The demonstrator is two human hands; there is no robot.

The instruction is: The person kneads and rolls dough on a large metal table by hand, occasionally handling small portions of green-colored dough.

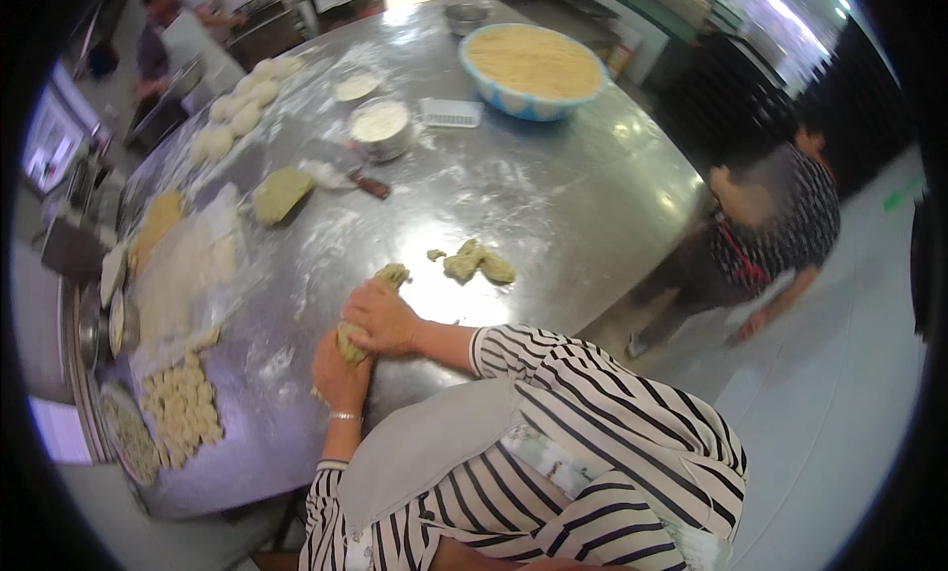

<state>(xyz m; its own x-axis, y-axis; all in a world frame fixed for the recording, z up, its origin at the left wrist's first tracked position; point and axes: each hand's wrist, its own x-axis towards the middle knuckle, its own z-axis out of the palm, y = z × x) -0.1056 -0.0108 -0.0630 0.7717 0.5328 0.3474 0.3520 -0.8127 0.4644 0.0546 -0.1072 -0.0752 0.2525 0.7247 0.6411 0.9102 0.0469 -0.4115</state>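
Note:
A roll of greenish dough (353, 343) lies under both hands near the front of the metal table (548, 193). My right hand (381, 315) grips it from above, and one lumpy end sticks out past the fingers. Against the nearer end presses my left hand (339, 369), a bracelet on its wrist; its fingertips are partly hidden. Right of the hands sit torn pieces of the same dough (478, 263) with a small crumb beside them. Farther back lies a flat green dough slab (283, 194), close to a scraper or knife with a brown handle (369, 185).
Small cut dough pieces (181, 408) cover the left edge, near a plastic-covered sheet (185, 267). Round dough balls (233, 112), a flour bowl (379, 129), a white plastic tray (451, 113) and a blue basin (533, 71) stand farther back. One person (770, 208) is at right, another (167, 37) at far left.

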